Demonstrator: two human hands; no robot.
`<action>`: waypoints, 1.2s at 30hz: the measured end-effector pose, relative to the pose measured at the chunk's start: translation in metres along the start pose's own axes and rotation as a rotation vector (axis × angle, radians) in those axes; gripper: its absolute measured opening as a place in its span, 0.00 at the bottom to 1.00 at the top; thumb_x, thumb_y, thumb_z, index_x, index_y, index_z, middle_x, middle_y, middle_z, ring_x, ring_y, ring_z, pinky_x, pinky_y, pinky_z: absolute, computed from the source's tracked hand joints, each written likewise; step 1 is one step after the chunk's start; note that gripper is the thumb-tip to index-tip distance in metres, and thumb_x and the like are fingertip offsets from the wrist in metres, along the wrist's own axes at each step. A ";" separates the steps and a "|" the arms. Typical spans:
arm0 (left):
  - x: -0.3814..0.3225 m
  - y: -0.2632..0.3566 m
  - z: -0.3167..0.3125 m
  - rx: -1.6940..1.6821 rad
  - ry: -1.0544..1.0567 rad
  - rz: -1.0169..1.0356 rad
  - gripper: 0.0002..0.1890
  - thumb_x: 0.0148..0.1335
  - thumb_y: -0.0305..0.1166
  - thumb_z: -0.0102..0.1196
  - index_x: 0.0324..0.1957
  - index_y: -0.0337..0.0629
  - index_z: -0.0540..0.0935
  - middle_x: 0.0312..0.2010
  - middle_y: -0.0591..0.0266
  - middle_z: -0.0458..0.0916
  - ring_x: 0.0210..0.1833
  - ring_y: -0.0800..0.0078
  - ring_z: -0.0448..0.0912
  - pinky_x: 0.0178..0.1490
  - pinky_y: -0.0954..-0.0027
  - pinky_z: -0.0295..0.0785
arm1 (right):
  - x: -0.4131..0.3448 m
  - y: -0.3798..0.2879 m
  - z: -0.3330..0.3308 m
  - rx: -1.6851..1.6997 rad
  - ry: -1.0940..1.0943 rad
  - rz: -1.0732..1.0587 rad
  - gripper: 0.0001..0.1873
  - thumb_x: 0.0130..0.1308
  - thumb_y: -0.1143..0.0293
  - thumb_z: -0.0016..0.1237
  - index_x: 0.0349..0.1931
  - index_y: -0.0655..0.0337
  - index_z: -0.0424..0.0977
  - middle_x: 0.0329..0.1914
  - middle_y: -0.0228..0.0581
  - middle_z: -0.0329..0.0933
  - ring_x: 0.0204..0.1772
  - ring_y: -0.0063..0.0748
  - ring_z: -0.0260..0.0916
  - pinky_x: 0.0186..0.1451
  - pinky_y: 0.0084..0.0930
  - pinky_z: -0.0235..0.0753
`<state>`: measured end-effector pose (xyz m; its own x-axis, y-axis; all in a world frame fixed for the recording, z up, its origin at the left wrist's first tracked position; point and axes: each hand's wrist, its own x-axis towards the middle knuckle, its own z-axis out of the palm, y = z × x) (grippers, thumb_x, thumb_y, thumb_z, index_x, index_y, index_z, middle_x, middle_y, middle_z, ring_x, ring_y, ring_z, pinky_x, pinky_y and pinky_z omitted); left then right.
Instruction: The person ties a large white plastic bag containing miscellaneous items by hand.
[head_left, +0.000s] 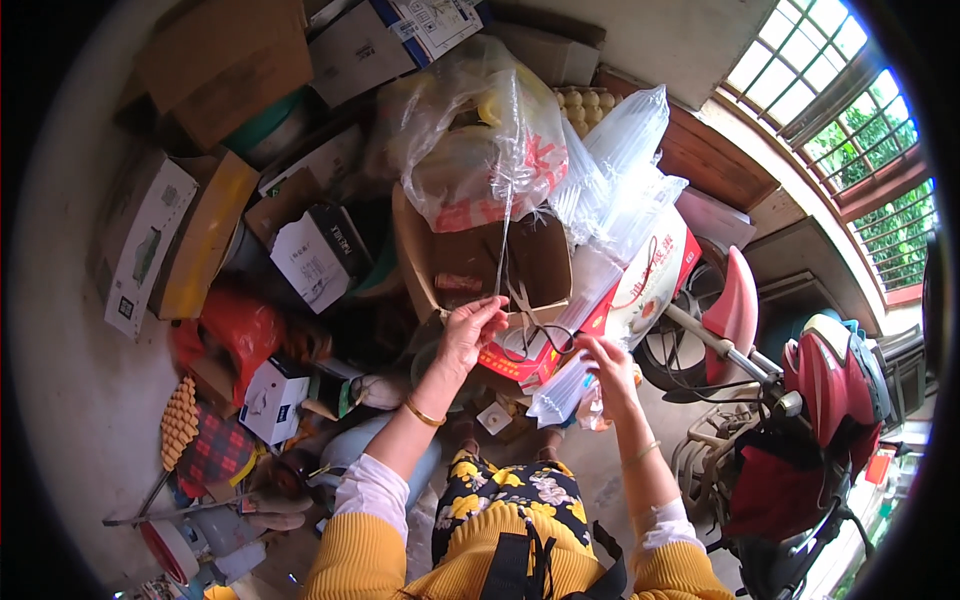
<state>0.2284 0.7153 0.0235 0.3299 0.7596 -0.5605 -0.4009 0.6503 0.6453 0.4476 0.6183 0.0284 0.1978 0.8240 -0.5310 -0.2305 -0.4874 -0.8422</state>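
Note:
My left hand (471, 330) pinches the lower end of a thin, twisted plastic strand (508, 225). The strand stretches up to a clear plastic bag (480, 142) with red print, taut between bag and fingers. Beside that hand is a pair of scissors (531, 319) with dark loop handles, its blades pointing away from me. The fingertips of my right hand (611, 371) are at the right-hand loop and appear to grip it. Beneath the bag stands an open cardboard box (416, 255) with a small reddish item (459, 283) inside.
Clear plastic packaging (622, 180) lies on a red and white printed carton (652, 277) to the right. Farther right stands a motorcycle (750, 420). Cartons (311, 259) and a red plastic bag (241, 337) crowd the left. A grey rounded container (409, 446) is near my legs.

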 end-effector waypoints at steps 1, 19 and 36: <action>-0.004 -0.004 0.004 0.010 -0.004 -0.003 0.09 0.54 0.35 0.53 0.34 0.42 0.79 0.22 0.71 0.78 0.22 0.86 0.75 0.21 0.90 0.64 | 0.007 -0.014 0.009 -0.010 -0.009 -0.038 0.13 0.59 0.62 0.43 0.38 0.59 0.73 0.34 0.27 0.74 0.33 0.15 0.65 0.34 0.11 0.63; -0.007 -0.023 -0.014 0.387 -0.172 -0.027 0.14 0.55 0.34 0.52 0.44 0.43 0.75 0.36 0.71 0.77 0.37 0.86 0.73 0.39 0.84 0.67 | 0.063 -0.047 0.071 0.199 -0.192 -0.075 0.09 0.61 0.66 0.40 0.32 0.62 0.71 0.17 0.22 0.59 0.19 0.10 0.51 0.20 0.09 0.51; 0.149 0.113 0.118 -0.229 -0.447 -0.119 0.25 0.62 0.45 0.36 0.45 0.28 0.68 0.33 0.47 0.76 0.35 0.61 0.77 0.38 0.65 0.75 | 0.057 -0.136 0.065 -0.221 -0.289 -0.916 0.07 0.56 0.75 0.34 0.21 0.66 0.63 0.25 0.38 0.70 0.34 0.29 0.67 0.58 0.31 0.58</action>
<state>0.3327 0.9029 0.0740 0.6979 0.6436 -0.3141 -0.4987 0.7515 0.4318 0.4282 0.7502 0.1187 -0.0358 0.9344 0.3543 0.0845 0.3561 -0.9306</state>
